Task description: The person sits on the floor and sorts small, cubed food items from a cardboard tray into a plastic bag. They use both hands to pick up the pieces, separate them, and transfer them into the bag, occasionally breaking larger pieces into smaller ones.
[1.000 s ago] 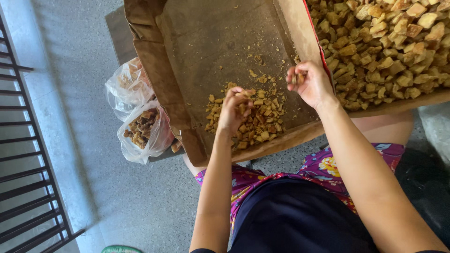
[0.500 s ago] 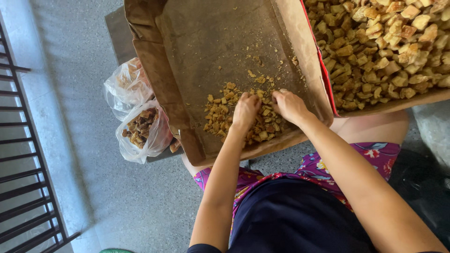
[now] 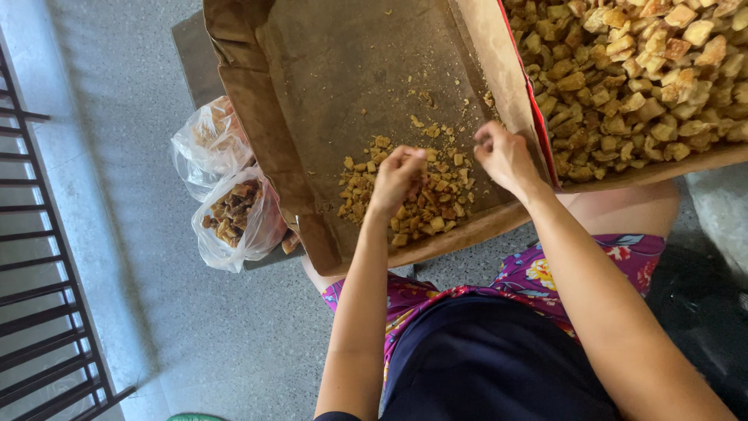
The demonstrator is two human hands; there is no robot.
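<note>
Your left hand [image 3: 396, 178] is curled on small golden-brown crumbly pieces [image 3: 417, 204] pooled at the near, lower edge of the shallow brown cardboard tray [image 3: 327, 86]. Your right hand [image 3: 505, 156] hovers pinched (contents hidden) beside the fuller tray of larger chunks [image 3: 631, 78].

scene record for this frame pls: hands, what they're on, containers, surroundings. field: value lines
view: head camera, looking down at the lap
left hand: fingers bunched over small pile of brown chunks, seems to pinch some
right hand: loosely closed above the pile's right edge; contents not visible
near tray: cardboard box, mostly bare, crumbs scattered
far tray: second cardboard tray on the right, heaped with larger tan chunks
bags: two clear plastic bags left of the box, holding similar pieces
floor: grey, black metal railing at left
</note>
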